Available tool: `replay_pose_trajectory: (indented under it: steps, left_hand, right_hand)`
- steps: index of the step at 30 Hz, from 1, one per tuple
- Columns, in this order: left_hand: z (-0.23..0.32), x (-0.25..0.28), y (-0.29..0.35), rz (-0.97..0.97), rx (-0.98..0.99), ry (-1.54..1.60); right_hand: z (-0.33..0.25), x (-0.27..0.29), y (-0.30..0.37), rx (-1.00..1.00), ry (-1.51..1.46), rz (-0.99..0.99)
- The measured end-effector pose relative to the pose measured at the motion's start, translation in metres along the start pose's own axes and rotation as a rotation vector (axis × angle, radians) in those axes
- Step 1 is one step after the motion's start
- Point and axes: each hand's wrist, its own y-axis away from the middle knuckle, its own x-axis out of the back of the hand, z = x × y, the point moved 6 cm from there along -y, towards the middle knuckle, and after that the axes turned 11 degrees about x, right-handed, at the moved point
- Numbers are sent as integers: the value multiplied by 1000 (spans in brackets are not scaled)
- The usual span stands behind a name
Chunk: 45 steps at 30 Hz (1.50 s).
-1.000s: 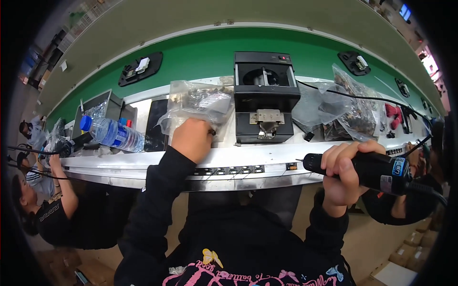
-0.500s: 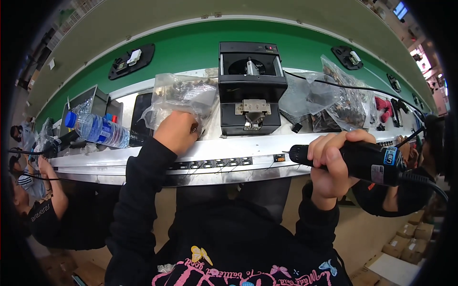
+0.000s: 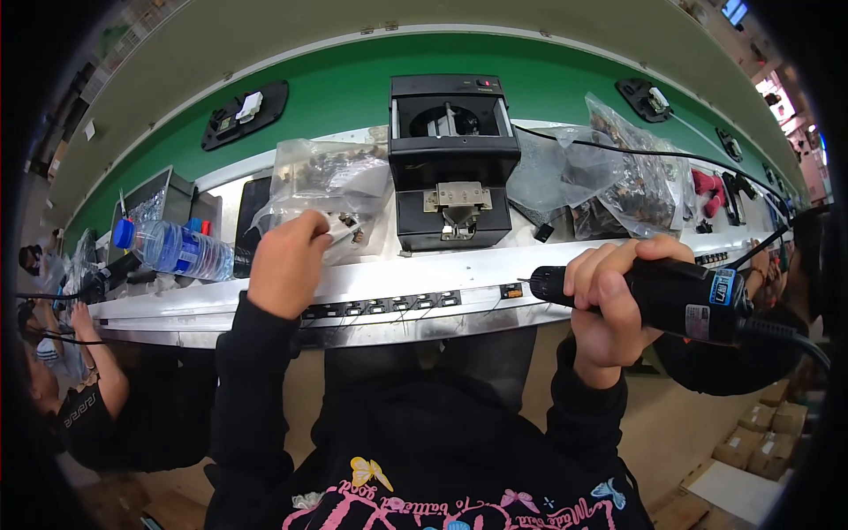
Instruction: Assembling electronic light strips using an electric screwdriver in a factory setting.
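Note:
My right hand [image 3: 609,296] is wrapped round a black corded electric screwdriver [image 3: 676,300]. Its thin bit points left, just above a small black part with an orange piece [image 3: 511,291] on the rail. My left hand [image 3: 287,265] is at the near edge of a clear plastic bag [image 3: 331,168] of small dark parts. Thumb and fingers are drawn together there; whether they grip the bag or a part cannot be made out. A few small dark pieces [image 3: 352,230] lie beside the fingertips. Several small black parts [image 3: 402,304] stand in a row along the white rail [image 3: 424,269].
A black box-shaped machine [image 3: 455,159] with a metal front piece stands mid-bench. To its right lie more plastic bags [image 3: 636,181], with a black cable crossing over. At left are a water bottle [image 3: 185,247] and a grey bin [image 3: 159,199]. People sit on both sides.
My left hand has drawn back from the bag toward the left and nearer to me, uncovering small dark pieces. The right hand and screwdriver have stayed almost in place.

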Motion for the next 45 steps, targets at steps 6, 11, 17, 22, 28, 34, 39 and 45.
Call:
replay_pose_trajectory:
  steps: [6,11,17,22,28,34,39,45]
  left_hand:
    - [55,21,37,37,-92,154]
    - [93,-19,62,-43,-122,374]
    - [107,-50,66,7,-195,370]
    - [112,-62,67,47,-247,312]
    - [111,-65,68,65,-274,266]
    - [116,-66,69,95,-328,188]
    - [117,-67,66,125,-330,166]
    - [114,-67,65,125,-323,177]
  right_hand:
    - [-1,5,5,-30,19,22]
    - [-1,6,9,-44,6,23]
    - [-2,4,9,-66,26,-3]
    - [0,4,11,-85,25,-7]
    - [2,2,12,-107,38,-3]
    - [1,-2,8,-103,32,0]
    - [3,-5,6,-130,53,3]
    - [7,-11,3,-128,65,-31]
